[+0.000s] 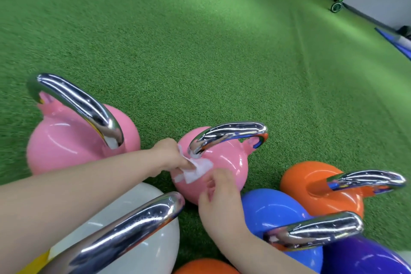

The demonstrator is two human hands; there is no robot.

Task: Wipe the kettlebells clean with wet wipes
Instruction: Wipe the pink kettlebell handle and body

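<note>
Green turf, left hand pinching wet wipe against small pink kettlebell, right hand loosely curled, touching its side

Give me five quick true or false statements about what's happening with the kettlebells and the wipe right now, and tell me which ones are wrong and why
1. The left hand presses a white wet wipe against the smaller pink kettlebell. True.
2. The wipe lies on the orange kettlebell. False: it is on the smaller pink one, by the base of its chrome handle.
3. The right hand grips a chrome handle. False: it rests against the pink body, below the wipe.
4. The kettlebells stand on green turf. True.
5. The larger pink kettlebell lies on its side. False: it stands upright, handle up.
</note>
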